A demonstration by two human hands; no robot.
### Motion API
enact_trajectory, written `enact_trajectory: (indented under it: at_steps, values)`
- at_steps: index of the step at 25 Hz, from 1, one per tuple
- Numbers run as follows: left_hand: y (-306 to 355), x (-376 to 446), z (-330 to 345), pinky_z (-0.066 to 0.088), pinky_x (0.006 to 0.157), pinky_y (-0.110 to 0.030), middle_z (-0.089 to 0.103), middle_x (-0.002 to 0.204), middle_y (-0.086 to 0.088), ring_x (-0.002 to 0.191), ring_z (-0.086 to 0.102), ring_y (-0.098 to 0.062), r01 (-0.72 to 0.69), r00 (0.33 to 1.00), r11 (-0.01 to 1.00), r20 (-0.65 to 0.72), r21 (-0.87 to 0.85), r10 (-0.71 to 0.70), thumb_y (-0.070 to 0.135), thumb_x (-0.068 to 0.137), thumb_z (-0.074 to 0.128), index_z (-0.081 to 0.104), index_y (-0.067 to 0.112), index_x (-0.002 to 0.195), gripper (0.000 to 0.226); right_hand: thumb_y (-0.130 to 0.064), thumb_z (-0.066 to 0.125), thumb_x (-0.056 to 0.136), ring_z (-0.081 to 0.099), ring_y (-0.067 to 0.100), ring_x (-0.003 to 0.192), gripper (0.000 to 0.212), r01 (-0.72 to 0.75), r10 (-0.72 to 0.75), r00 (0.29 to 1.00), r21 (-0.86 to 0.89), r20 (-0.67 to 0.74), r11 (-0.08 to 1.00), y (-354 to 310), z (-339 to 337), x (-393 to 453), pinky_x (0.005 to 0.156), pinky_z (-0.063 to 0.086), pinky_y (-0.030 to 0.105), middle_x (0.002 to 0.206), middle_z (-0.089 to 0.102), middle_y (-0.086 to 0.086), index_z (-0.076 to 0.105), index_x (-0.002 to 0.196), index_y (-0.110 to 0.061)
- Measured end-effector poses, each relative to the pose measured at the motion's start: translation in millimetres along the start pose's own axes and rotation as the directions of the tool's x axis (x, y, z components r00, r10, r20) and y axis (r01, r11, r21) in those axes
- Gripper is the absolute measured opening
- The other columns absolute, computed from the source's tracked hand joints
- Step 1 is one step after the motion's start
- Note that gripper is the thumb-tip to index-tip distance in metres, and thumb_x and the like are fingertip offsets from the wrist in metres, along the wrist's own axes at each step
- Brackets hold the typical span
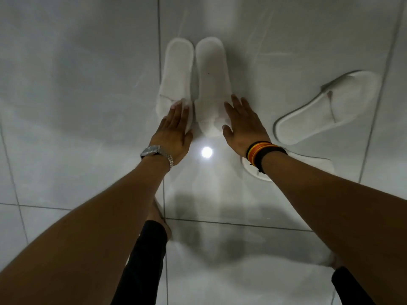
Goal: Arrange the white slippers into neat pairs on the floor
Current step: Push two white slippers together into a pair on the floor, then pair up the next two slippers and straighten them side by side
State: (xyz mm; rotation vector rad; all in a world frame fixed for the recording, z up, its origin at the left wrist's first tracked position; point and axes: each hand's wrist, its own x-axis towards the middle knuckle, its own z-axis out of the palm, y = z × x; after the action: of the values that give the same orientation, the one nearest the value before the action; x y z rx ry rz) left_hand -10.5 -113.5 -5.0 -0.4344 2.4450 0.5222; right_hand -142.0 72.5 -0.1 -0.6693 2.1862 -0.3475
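Observation:
Two white slippers lie side by side on the grey tiled floor, heels far from me: the left one (176, 71) and the right one (211, 78). My left hand (174, 126), with a metal watch, rests flat on the near toe end of the left slipper. My right hand (242, 122), with coloured wristbands, lies flat with fingers spread against the right side of the right slipper's toe end. A third white slipper (326, 108) lies at an angle to the right. A fourth slipper (293, 164) is partly hidden under my right wrist and forearm.
Glossy grey floor tiles (77, 95) with dark grout lines surround the slippers. A bright lamp reflection (207, 152) shines between my wrists. My bare foot (157, 216) and black trouser legs show at the bottom.

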Motion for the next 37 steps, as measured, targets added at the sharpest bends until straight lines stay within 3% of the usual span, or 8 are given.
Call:
enact_trajectory:
  at_steps: [9, 12, 17, 22, 25, 31, 34, 37]
  values:
    - [213.8, -68.7, 103.2, 0.012, 0.128, -0.037, -0.011, 0.170, 0.003, 0.156, -0.008, -0.012, -0.009, 0.969, 0.935, 0.229, -0.355, 0.097, 0.051, 0.104, 0.022, -0.001, 0.020, 0.162, 0.069, -0.039, 0.046, 0.101, -0.004, 0.037, 0.157, 0.078, -0.457, 0.456, 0.889, -0.011, -0.023, 0.890, 152.4, -79.7, -35.9, 0.124, 0.019, 0.056, 0.170, -0.011, 0.007, 0.002, 0.162, -0.020]
    - [257.7, -54.7, 130.7, 0.007, 0.128, -0.041, -0.016, 0.169, -0.003, 0.156, -0.012, -0.017, 0.133, 0.946, 0.908, 0.324, -0.398, 0.004, 0.049, 0.105, 0.022, -0.002, 0.015, 0.161, 0.070, -0.037, 0.049, 0.101, -0.009, 0.036, 0.157, 0.080, -0.400, 0.400, 0.916, 0.013, 0.040, 0.916, 191.7, -75.7, -33.2, 0.126, 0.015, 0.053, 0.170, -0.016, 0.003, -0.001, 0.162, -0.023]
    - [266.0, -36.6, 137.2, 0.003, 0.128, -0.043, -0.025, 0.167, -0.005, 0.156, -0.016, -0.021, 0.022, 0.925, 0.988, 0.379, -0.153, 0.038, 0.052, 0.104, 0.018, -0.006, 0.014, 0.161, 0.073, -0.022, 0.052, 0.098, -0.009, 0.028, 0.158, 0.078, -0.263, 0.263, 0.965, -0.040, 0.006, 0.964, 223.2, -81.6, -42.0, 0.124, 0.021, 0.055, 0.170, -0.013, -0.003, 0.007, 0.161, -0.025]
    - [238.1, -14.2, 109.2, 0.005, 0.128, -0.044, -0.018, 0.169, -0.002, 0.156, -0.012, -0.018, -0.134, 0.910, 0.990, 0.388, -0.050, 0.143, 0.049, 0.105, 0.018, 0.002, 0.016, 0.162, 0.067, -0.021, 0.052, 0.098, 0.023, 0.026, 0.155, 0.054, -0.167, 0.165, 0.986, -0.123, -0.026, 0.978, 247.4, -107.7, -49.5, 0.123, 0.029, 0.048, 0.170, 0.015, -0.005, 0.041, 0.151, -0.019]
    - [210.1, 10.2, 88.9, 0.011, 0.127, -0.044, -0.005, 0.171, 0.000, 0.157, -0.001, -0.018, -0.290, 0.920, 0.955, 0.290, 0.056, 0.262, 0.043, 0.106, 0.023, 0.017, 0.016, 0.161, 0.061, -0.026, 0.056, 0.096, 0.058, 0.039, 0.127, 0.040, -0.138, 0.114, 0.987, -0.224, -0.117, 0.965, 262.4, -128.2, -53.4, 0.108, 0.045, 0.047, 0.153, 0.052, 0.007, 0.064, 0.133, -0.013]
    - [190.4, 72.5, 40.2, 0.021, 0.124, -0.039, 0.016, 0.169, 0.001, 0.156, 0.015, -0.021, -0.309, 0.941, 0.950, 0.163, 0.053, 0.297, 0.041, 0.106, 0.029, 0.040, 0.014, 0.153, 0.055, -0.034, 0.053, 0.098, 0.066, 0.047, 0.100, 0.039, -0.173, 0.132, 0.973, -0.217, -0.190, 0.961, 269.3, -134.3, -59.1, 0.095, 0.054, 0.049, 0.106, 0.074, 0.027, 0.071, 0.123, -0.011]
    - [193.3, 90.3, 24.1, 0.028, 0.122, -0.041, 0.020, 0.168, 0.002, 0.154, 0.023, -0.022, -0.258, 0.962, 0.965, 0.109, 0.040, 0.252, 0.044, 0.105, 0.030, 0.043, 0.016, 0.152, 0.056, -0.043, 0.052, 0.096, 0.062, 0.042, 0.110, 0.045, -0.360, 0.344, 0.872, 0.021, -0.348, 0.933, 258.6, -124.5, -61.8, 0.096, 0.051, 0.044, 0.120, 0.067, 0.021, 0.070, 0.119, -0.009]
    - [197.9, 94.3, 21.3, 0.031, 0.121, -0.043, 0.015, 0.170, 0.002, 0.151, 0.029, -0.024, -0.161, 0.983, 0.987, 0.086, -0.023, 0.162, 0.051, 0.104, 0.028, 0.030, 0.022, 0.158, 0.061, -0.057, 0.054, 0.091, 0.051, 0.039, 0.130, 0.068, -0.557, 0.687, 0.621, 0.405, -0.376, 0.725, 229.7, -114.5, -40.1, 0.107, 0.044, 0.044, 0.141, 0.050, 0.018, 0.050, 0.137, -0.006]
